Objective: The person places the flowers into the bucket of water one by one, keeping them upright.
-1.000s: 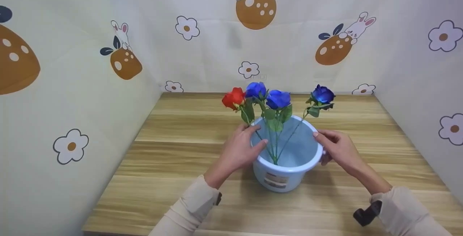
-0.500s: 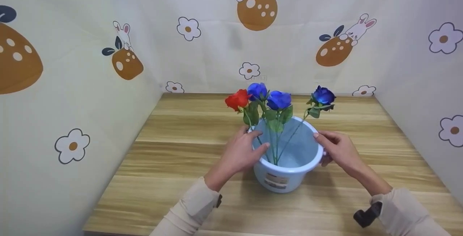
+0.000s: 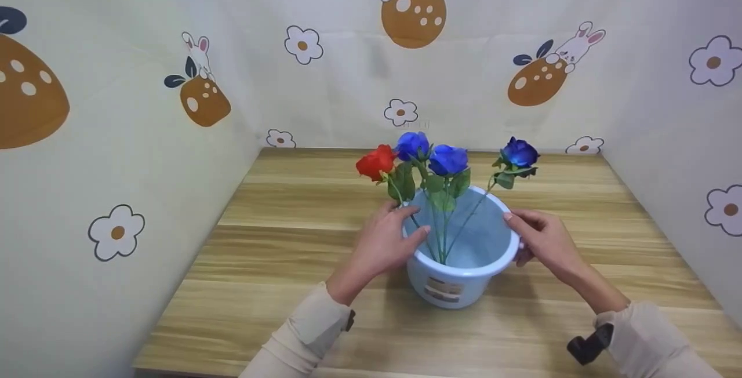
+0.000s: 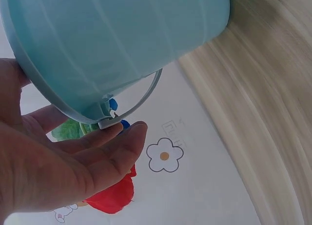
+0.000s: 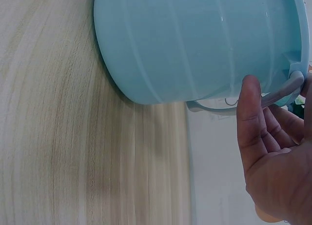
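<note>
A light blue bucket [image 3: 447,279] stands upright on the wooden table, with a red rose [image 3: 375,163], two bright blue roses [image 3: 448,160] and a dark blue rose [image 3: 520,153] leaning in it. My left hand [image 3: 385,242] is at the bucket's left rim, thumb and index finger spread over the edge beside the red rose's stem. Its other fingers [image 4: 112,164] extend outside, near the handle joint. On the right side, my right hand [image 3: 542,242] grips the rim, thumb on top and fingers [image 5: 249,120] at the bucket's handle [image 5: 214,109].
Bare wooden tabletop [image 3: 278,285] surrounds the bucket. A pale cloth [image 3: 348,71] printed with rabbits and flowers hangs behind and on both sides. A black wrist device [image 3: 588,346] sits at the right sleeve.
The red rose has swung slightly right and then back left, while my left hand's fingers shifted a little at the rim. The bucket and my right hand stay practically in place.
</note>
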`<state>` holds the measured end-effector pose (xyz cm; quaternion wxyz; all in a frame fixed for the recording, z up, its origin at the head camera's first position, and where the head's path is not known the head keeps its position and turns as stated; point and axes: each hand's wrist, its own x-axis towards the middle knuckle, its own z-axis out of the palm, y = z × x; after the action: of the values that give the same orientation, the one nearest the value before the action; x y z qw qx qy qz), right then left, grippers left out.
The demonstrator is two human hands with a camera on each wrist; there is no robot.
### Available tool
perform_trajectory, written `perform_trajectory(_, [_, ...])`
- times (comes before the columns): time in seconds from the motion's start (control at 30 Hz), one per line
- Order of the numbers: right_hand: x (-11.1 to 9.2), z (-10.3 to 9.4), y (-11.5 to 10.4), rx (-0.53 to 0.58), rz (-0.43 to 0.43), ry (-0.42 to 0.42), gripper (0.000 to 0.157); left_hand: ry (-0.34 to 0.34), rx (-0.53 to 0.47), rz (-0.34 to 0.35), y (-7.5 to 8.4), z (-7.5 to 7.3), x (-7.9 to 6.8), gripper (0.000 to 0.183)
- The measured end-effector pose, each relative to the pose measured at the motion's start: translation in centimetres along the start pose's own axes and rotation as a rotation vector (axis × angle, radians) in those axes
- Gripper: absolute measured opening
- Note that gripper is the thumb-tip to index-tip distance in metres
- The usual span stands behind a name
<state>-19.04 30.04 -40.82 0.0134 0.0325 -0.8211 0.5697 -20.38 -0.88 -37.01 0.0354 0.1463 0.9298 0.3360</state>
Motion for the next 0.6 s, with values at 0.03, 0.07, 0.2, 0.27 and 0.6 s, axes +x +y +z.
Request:
perform_trajectory(0.03, [-0.02,-0.04,0.02,-0.004,0.000,-0.001,0.049,-0.001,-0.001,-0.001,0.06,0.03,-0.03,0.055])
perform_trajectory(0.07, [-0.04,-0.09,0.04,-0.008,-0.001,-0.002,0.049,-0.002,-0.003,-0.001,0.12,0.06,-0.06,0.055])
perform_trajectory(0.2, [-0.09,-0.26,0.15,-0.016,0.003,-0.011,0.050,-0.012,-0.002,-0.001,0.22,0.20,-0.11,0.054])
perform_trajectory(0.27, [-0.11,-0.35,0.17,-0.022,0.008,-0.015,0.051,-0.018,0.001,-0.002,0.24,0.23,-0.10,0.054])
perform_trajectory(0.6, [-0.04,-0.45,0.14,-0.044,0.023,0.004,0.052,-0.019,-0.021,0.011,-0.16,-0.19,-0.28,0.051])
